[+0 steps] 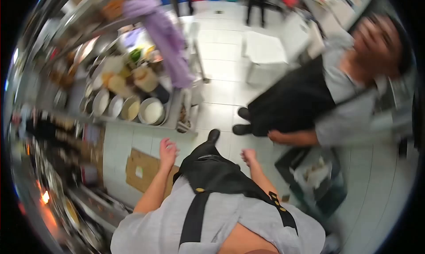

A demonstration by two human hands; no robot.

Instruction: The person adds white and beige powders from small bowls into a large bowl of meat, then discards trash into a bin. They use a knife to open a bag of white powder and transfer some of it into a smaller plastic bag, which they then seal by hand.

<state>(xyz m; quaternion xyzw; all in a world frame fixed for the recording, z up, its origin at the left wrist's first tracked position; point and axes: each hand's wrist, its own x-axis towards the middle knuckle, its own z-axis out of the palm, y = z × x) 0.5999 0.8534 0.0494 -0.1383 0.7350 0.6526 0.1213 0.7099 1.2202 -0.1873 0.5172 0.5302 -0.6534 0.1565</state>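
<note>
My left hand (168, 150) hangs with nothing in it, fingers loosely curled and half open, just below the near corner of the long stainless-steel prep counter (173, 104). My right hand (249, 156) is also bare and holds nothing. It is loosely cupped, though blur stops me from telling exactly how far the fingers are spread.

The thing closest to my left hand is the flat brown cardboard sheet (141, 170), lying on the white tiled floor (221, 63) below the counter's front edge. Nearest my right hand is the black plastic crate (290, 158), lined with crumpled pale paper, well to the right of the counter. A co-worker in a grey shirt and black apron bends over it, one hand (276, 136) near its rim.

I think the main risk is a collision. The co-worker and I are crowded close together right of the counter, so a quick step or swing of my right arm could hit them. The cardboard could also slide underfoot on smooth tile. The round metal bowls (151, 111) sit right at the counter's near edge, where my left elbow could knock one off. Below and left of the counter, a small orange flame (44, 196) burns, and backing that way without looking could cause a burn.
</note>
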